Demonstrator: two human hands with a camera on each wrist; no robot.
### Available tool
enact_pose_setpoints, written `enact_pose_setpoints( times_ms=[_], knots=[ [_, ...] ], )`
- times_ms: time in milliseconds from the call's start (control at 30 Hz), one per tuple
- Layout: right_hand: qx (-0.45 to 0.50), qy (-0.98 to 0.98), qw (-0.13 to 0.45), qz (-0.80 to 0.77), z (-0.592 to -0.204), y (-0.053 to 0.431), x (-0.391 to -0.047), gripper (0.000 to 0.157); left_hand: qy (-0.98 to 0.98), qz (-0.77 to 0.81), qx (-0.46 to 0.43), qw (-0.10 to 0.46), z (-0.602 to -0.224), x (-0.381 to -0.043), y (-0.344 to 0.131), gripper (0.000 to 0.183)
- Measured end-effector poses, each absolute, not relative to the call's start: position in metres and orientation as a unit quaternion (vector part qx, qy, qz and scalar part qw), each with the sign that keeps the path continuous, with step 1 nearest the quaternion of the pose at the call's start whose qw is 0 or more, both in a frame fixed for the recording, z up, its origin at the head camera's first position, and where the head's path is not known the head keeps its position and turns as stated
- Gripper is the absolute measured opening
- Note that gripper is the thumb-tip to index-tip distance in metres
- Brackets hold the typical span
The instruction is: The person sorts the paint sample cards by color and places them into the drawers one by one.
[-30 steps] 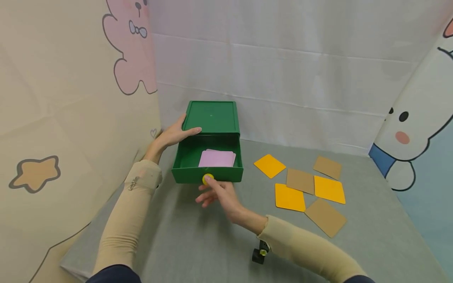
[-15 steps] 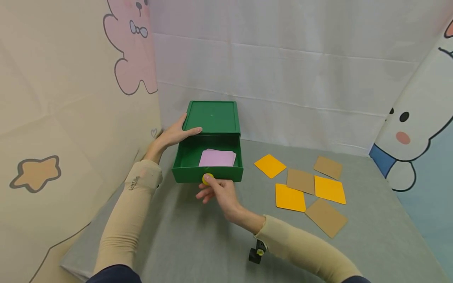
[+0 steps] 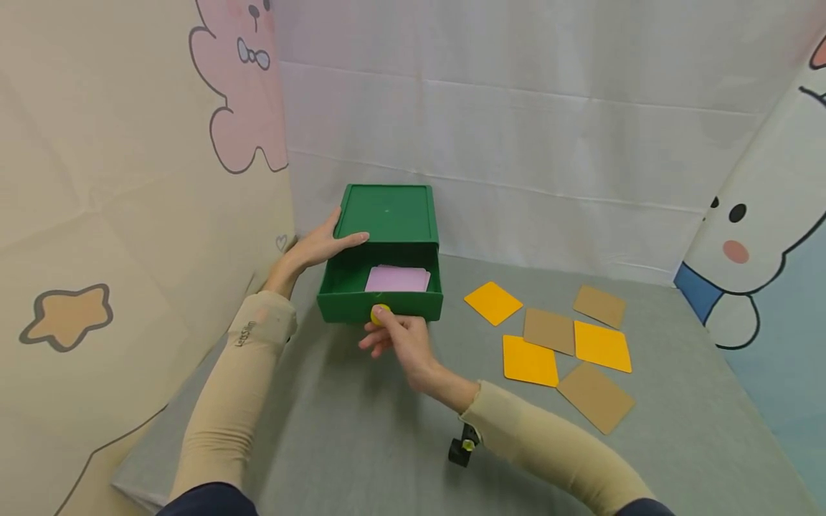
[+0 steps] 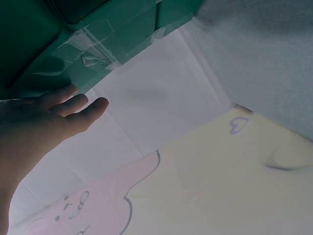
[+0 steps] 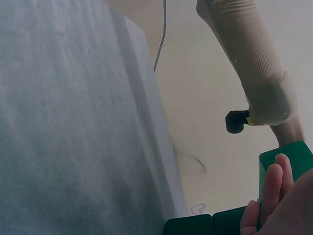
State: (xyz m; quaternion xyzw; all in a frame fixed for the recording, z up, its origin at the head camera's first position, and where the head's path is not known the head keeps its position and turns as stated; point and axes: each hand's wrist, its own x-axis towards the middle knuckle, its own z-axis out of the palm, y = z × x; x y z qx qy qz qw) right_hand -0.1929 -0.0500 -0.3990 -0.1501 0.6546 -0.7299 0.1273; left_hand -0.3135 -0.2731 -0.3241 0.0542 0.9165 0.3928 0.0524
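A green drawer box (image 3: 387, 215) stands near the back wall with its drawer (image 3: 348, 308) partly pulled out. Inside lies a small stack of pink cards (image 3: 397, 279). My left hand (image 3: 316, 244) rests at the box's front left corner, thumb on the top and fingers along the side. The left wrist view shows those fingers (image 4: 88, 110) fairly straight beside the green wall. On the drawer front, my right hand (image 3: 406, 347) holds the round yellow knob (image 3: 379, 314), thumb over it; the index fingertip is hidden. Its other fingers (image 5: 271, 188) extend below the drawer.
To the right on the grey table (image 3: 361, 444) lie yellow cards (image 3: 493, 302) and brown cards (image 3: 595, 398), some overlapping. A printed cloth wall (image 3: 161, 179) stands close on the left. A black wrist camera (image 3: 461, 451) hangs under the right forearm.
The drawer has slid a little way back into the box, carrying the pink cards with it. My right hand has moved forward with the knob; my left hand stays in place.
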Motion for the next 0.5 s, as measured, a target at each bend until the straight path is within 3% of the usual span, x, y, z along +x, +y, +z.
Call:
enact_pose_setpoints(
  times_ms=[500],
  knots=[
    [-0.141, 0.692, 0.110, -0.699, -0.396, -0.054, -0.214, 0.045, 0.916, 0.393, 0.060, 0.057, -0.321, -0.311, -0.273, 0.103]
  ],
)
